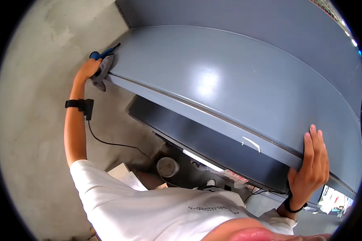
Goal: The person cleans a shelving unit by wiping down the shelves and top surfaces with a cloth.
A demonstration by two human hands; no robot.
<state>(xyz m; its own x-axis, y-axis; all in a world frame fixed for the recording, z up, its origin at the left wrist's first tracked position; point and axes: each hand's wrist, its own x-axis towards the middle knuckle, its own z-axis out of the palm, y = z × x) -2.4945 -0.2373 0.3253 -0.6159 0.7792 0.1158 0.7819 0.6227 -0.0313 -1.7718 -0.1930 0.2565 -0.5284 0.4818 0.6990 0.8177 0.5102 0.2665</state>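
Note:
My left hand is closed at the far left end of a grey metal shelf. It grips a grey cloth, part of which hangs below the shelf's corner. A blue object with a thin dark tip sticks out beside the same hand; its kind is unclear, and the fingers partly hide it. On the right, my right hand lies over the shelf's front edge with fingers stretched out on the top surface, holding nothing. A torn white strip clings to the front lip.
A lower dark shelf runs under the front edge. Below, a bucket stands on the floor near white boxes. A black cable runs down from the device on my left wrist. A concrete wall rises at left.

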